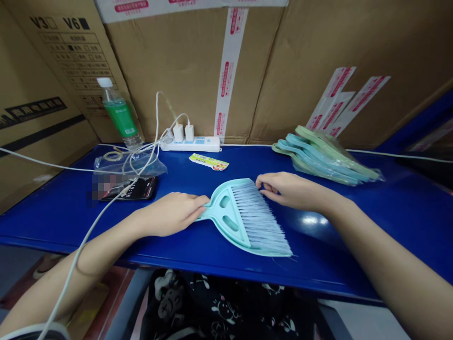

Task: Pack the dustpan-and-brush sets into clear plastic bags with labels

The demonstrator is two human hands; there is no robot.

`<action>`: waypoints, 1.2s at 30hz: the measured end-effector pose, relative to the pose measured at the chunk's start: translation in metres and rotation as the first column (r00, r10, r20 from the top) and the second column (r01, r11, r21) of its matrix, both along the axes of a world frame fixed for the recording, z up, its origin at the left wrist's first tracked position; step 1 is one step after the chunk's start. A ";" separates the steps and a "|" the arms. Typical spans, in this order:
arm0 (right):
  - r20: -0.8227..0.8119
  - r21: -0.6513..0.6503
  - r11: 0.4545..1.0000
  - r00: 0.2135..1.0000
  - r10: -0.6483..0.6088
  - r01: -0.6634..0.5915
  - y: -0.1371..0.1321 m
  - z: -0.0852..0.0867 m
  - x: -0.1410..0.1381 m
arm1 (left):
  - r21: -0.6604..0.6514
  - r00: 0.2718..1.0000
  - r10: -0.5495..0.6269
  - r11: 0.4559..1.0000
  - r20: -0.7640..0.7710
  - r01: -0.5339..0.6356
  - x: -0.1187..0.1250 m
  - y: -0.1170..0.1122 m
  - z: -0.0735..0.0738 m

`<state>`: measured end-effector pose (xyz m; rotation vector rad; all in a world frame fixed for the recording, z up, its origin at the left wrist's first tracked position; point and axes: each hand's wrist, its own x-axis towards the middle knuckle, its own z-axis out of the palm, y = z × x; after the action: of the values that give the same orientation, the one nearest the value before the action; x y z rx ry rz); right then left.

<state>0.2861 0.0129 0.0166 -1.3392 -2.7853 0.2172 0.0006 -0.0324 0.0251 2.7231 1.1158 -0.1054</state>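
Observation:
A mint-coloured hand brush (236, 215) with pale blue bristles lies nested in a matching dustpan (226, 238), its bristles pointing right. My left hand (173, 212) is closed around their handles at the left end. At the upper bristle tips, my right hand (283, 189) has its fingers curled in towards the thumb. Whether those fingertips pinch anything, such as a bristle, is too small to make out. A few stray bristles stick out at the lower right corner of the pan.
Plastic-wrapped green and blue brush-and-dustpan pieces (322, 156) lie at the back right. A power strip (191, 144) with chargers, a label card (208, 162), a bottle (122, 118), a phone (141, 189) and loose cables occupy the back left. Cardboard (184, 61) walls the blue table (247, 156).

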 end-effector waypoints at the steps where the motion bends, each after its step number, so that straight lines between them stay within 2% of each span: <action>1: 0.002 0.000 1.000 1.000 0.000 0.000 0.000 0.000 0.000 | -0.002 1.000 -0.001 1.000 0.002 0.001 0.000 0.000 0.000; 14: 0.016 -0.003 1.000 1.000 0.001 -0.001 0.000 0.000 0.000 | -0.010 1.000 0.005 1.000 0.009 -0.005 0.000 -0.001 0.000; 36: 0.037 -0.024 0.999 0.999 -0.034 0.035 -0.002 0.002 -0.003 | 0.003 0.997 0.018 1.000 -0.078 -0.018 0.003 -0.002 0.002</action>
<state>0.2833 0.0113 0.0185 -1.4101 -2.7958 0.2290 0.0036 -0.0344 0.0270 2.7320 1.1616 -0.2089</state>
